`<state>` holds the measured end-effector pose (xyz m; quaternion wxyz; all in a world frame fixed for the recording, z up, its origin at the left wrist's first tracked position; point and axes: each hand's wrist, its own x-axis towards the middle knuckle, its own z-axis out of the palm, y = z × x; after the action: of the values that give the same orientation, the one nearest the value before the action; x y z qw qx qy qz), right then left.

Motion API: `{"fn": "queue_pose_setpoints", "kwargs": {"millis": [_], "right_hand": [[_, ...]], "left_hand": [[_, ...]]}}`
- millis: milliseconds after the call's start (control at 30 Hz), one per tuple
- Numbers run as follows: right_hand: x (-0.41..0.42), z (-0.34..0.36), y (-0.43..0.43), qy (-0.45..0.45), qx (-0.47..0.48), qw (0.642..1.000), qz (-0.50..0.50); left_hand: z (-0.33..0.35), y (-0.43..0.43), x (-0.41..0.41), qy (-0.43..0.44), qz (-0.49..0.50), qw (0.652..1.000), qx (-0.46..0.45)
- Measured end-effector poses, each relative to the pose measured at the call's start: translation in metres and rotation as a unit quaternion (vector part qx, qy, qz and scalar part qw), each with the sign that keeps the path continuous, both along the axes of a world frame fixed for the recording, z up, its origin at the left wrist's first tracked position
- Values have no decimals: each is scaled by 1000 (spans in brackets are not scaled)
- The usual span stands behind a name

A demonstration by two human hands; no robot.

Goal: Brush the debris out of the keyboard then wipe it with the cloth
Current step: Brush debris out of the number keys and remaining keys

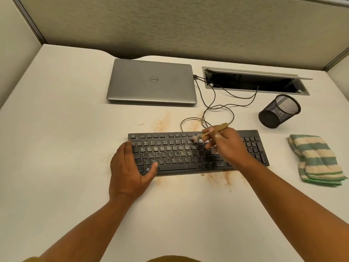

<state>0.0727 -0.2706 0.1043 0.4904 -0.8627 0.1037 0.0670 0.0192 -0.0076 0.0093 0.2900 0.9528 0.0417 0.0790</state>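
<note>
Your right hand [224, 146] pinches the brush [214, 130] between curled fingers and thumb. The handle points to 2 o'clock and the bristles are down on the top key rows, right of centre. Your left hand [130, 167] lies flat with its fingers spread over the left end of the keyboard [170, 154], thumb by the space bar, gripping nothing and apparently steadying it. The keyboard's long axis runs 9 to 3 o'clock, so strokes across it send debris [224, 178] toward 12 or 6, where reddish dust already lies on the desk [66, 129]. The cloth [317, 159] sits folded at 3 o'clock, beyond the keyboard's right end and nearer your right hand.
</note>
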Motion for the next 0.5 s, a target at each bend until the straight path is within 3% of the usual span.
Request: {"fn": "queue_pose_setpoints", "kwargs": {"millis": [133, 233, 333, 433, 500], "right_hand": [[8, -4, 2, -35, -43, 998, -27], [8, -4, 11, 15, -7, 999, 37], [12, 3, 15, -2, 18, 999, 32], [12, 0, 13, -46, -113, 992, 33], [10, 0, 15, -59, -109, 992, 17]], "left_hand": [[0, 0, -1, 3, 4, 1000, -1], [0, 0, -1, 5, 3, 1000, -4], [1, 0, -1, 2, 4, 1000, -6], [0, 0, -1, 1, 2, 1000, -1], [0, 0, -1, 6, 2, 1000, -2]]}}
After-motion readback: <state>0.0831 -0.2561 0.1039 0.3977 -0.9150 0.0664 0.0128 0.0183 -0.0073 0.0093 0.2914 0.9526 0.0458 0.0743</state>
